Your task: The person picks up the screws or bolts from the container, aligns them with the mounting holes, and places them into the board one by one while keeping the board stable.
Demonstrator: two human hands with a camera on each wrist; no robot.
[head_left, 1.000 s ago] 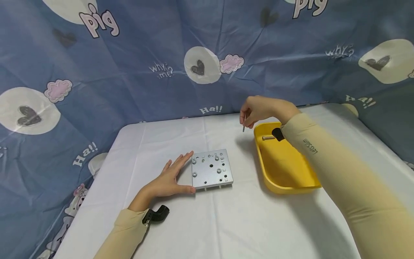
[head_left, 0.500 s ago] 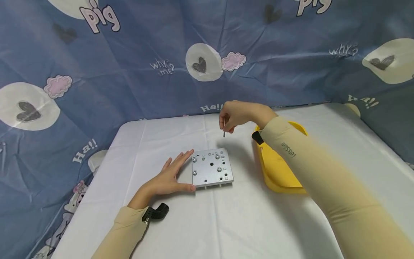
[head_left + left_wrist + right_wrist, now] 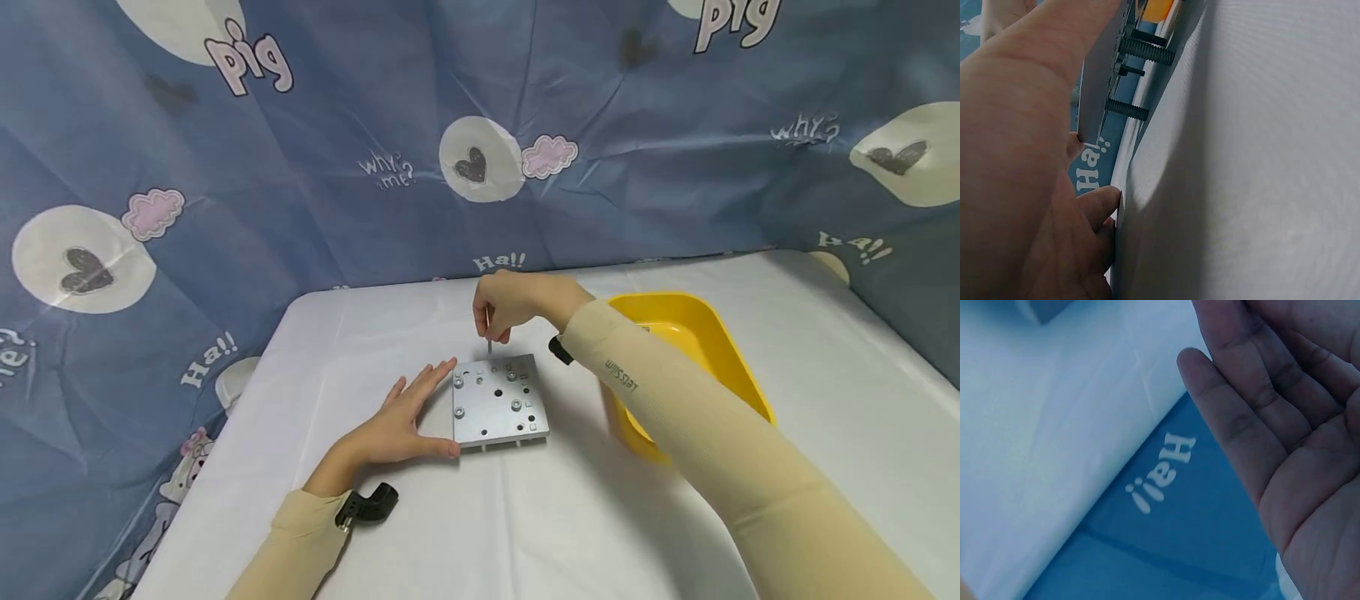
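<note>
1. The left hand (image 3: 390,425) lies flat on the white tabletop (image 3: 600,517), its fingers straight and spread, the fingertips and thumb touching the left edge of a square metal plate (image 3: 498,402).
2. The plate sits near the middle of the tabletop, closer to the far edge than the near one; it has several holes and a few bolt heads on top, and the left wrist view shows dark threaded bolts (image 3: 1141,53) sticking out from its underside.
3. The right hand (image 3: 510,304) hovers over the plate's far edge, fingers curled and pinching a thin metal pin (image 3: 489,337) that points down, its tip just above the plate.
4. A yellow tray (image 3: 720,350) stands just right of the plate, partly behind the right sleeve.
5. A blue patterned cloth (image 3: 300,125) hangs behind the tabletop's far edge.
</note>
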